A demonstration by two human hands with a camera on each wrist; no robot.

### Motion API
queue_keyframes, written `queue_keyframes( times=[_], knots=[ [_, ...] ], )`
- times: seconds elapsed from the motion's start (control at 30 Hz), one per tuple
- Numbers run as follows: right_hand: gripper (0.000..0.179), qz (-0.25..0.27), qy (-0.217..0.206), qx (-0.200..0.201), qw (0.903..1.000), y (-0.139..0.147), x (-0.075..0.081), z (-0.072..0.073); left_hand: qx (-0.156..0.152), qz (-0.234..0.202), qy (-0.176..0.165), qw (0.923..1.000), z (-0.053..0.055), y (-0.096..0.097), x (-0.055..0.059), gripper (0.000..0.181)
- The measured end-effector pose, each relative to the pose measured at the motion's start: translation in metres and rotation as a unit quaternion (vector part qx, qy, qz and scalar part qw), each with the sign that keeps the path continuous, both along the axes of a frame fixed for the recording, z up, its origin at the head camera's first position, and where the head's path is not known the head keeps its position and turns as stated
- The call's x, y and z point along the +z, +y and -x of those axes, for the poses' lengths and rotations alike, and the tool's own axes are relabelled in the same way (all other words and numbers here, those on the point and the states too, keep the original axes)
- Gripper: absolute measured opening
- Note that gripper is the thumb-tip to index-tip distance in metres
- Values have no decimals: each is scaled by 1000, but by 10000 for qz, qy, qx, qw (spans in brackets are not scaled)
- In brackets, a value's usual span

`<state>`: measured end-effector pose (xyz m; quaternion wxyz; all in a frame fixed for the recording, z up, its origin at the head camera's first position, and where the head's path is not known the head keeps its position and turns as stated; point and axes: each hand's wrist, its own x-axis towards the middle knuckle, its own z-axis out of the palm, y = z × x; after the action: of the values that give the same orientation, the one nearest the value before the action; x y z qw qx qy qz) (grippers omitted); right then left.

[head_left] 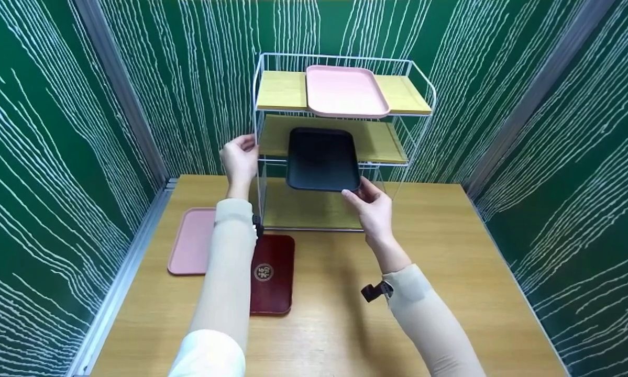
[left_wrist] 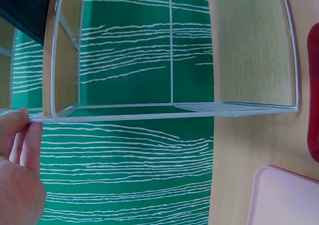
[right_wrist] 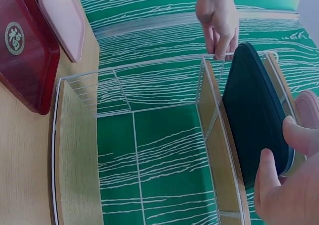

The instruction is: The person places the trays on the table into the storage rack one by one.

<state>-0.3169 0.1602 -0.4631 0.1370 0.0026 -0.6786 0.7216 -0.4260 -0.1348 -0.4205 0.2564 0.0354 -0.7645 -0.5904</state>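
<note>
A black tray (head_left: 322, 159) is at the middle shelf (head_left: 382, 141) of a white wire rack, its near end sticking out past the shelf's front edge. My right hand (head_left: 374, 209) pinches the tray's near right corner between thumb and fingers. On the rack's left side, my left hand (head_left: 239, 159) holds the front wire post (left_wrist: 124, 117) with thumb and fingertips, at about the middle shelf's height. In the right wrist view the tray (right_wrist: 254, 115) appears tilted by the camera, close to the shelf board.
A pink tray (head_left: 348, 91) rests on the top shelf, overhanging its front edge. Another pink tray (head_left: 190, 243) and a dark red tray (head_left: 274, 283) with a round emblem lie on the wooden table (head_left: 324, 340), partly behind my left arm. Green patterned walls surround the table.
</note>
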Motion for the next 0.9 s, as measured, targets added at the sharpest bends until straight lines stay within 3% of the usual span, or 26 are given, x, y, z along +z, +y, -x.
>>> queue_keyframes(
  times=[0.6,0.9],
  knots=[
    [62,-818,173,-748,9937,-10,3,18,43,-82,-46,9999,-1,1,1,24],
    [61,-1016,208,-830,9911,-17,4,30,8,-62,-36,10000,-2,1,1,24]
  ],
)
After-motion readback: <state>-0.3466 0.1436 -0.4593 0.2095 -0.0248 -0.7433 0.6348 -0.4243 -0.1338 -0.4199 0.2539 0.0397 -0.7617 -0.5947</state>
